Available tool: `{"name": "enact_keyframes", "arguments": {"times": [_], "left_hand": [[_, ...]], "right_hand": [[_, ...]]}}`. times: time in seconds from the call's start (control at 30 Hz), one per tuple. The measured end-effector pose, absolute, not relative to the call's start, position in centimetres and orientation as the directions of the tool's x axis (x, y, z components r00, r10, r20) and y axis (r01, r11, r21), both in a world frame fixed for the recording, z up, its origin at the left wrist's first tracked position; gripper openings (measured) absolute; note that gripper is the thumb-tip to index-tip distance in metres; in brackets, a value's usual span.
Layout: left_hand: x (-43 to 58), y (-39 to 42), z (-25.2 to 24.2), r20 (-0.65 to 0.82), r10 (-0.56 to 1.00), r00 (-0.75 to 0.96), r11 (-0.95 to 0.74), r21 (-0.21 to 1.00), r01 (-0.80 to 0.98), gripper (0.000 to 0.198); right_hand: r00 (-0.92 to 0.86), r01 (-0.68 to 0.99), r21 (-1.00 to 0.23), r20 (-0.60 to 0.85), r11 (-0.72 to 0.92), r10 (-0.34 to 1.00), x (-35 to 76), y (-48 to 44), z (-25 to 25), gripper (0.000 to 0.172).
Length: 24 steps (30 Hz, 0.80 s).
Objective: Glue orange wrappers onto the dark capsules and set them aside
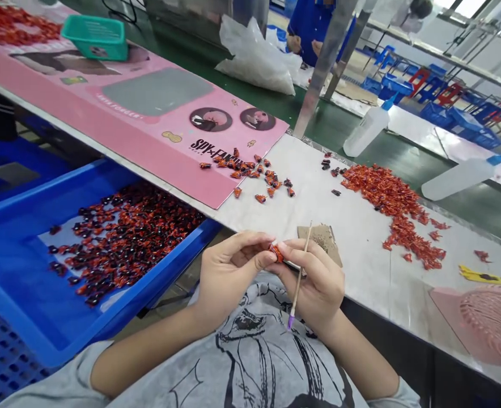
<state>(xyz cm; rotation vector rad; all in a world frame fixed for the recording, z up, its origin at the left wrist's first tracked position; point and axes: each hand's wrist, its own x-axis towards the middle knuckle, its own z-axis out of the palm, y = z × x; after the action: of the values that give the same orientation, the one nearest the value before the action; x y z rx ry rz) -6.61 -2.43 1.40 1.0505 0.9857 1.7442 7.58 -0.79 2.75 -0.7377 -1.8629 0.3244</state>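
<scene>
My left hand (233, 277) and my right hand (314, 275) meet in front of my chest. Between their fingertips is a small orange-red plastic piece (277, 253), pinched from both sides. A thin wooden stick with a purple tip (300, 277) also lies across my right hand, held between its fingers and slanting down toward my shirt. Just beyond the right hand a piece of brown cardboard (329, 241) with dark specks lies on the table. Farther off, several orange-and-black pieces (250, 169) are scattered over the corner of a pink printed board (157, 153).
A blue crate (25, 317) of red-and-black pieces stands at left, below the table edge. Orange pieces (386, 195) are heaped at right, near two white bottles (372, 130), a yellow cutter (482, 275) and a pink fan (492, 323). A green basket (95, 37) sits far left. Another person's hands (295, 44) show behind.
</scene>
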Motion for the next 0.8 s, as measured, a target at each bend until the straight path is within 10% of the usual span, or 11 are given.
{"name": "enact_keyframes", "arguments": {"times": [0.2, 0.4, 0.8], "left_hand": [[-6.8, 0.3, 1.9, 0.654, 0.756, -0.037, -0.653, 0.757, 0.016, 0.008], [-5.5, 1.9, 2.1, 0.753, 0.659, 0.001, -0.752, 0.659, 0.012, 0.008], [-3.6, 4.2, 3.5, 0.325, 0.93, 0.172, -0.31, 0.944, -0.11, 0.041]], "right_hand": [[-0.255, 0.335, -0.562, 0.719, 0.756, 0.647, 8.9, -0.1, 3.1, 0.013], [-0.286, 0.344, -0.538, 0.72, 0.769, 0.632, 10.6, 0.7, 3.3, 0.027], [-0.279, 0.369, -0.592, 0.665, 0.717, 0.693, 13.8, 2.9, 4.3, 0.017]]}}
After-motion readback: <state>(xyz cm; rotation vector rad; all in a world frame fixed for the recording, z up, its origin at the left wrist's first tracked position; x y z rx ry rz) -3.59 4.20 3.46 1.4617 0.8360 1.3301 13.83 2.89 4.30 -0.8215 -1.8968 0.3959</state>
